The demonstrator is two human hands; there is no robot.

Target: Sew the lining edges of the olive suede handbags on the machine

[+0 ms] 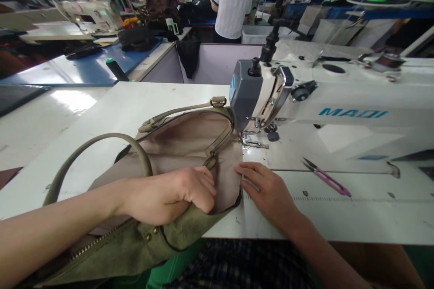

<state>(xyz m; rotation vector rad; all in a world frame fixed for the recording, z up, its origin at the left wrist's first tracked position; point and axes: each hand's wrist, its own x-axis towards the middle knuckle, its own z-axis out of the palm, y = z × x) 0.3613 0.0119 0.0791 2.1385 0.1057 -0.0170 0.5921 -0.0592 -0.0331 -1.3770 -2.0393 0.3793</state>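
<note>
An olive-green bag (pixel 190 230) with a pinkish-beige lining lies open on the white table, its far right corner at the needle area of a white sewing machine (pixel 342 95). Inside the opening, my left hand (pixel 176 192) has its fingers curled closed on the lining (pixel 228 174); its fingertips are partly hidden. My right hand (pixel 267 189) pinches the lining's right edge between thumb and fingers, just in front of the presser foot (pixel 252 143). One bag handle (pixel 98 140) arches up over my left forearm.
Pink-handled thread snips (pixel 327 178) lie on the white table (pixel 366 216) to the right. Behind stand a purple partition (pixel 217 65), a blue table (pixel 77 65) with a green-topped cone (pixel 115 70), another sewing machine (pixel 93 16) and a person in a white shirt (pixel 233 4).
</note>
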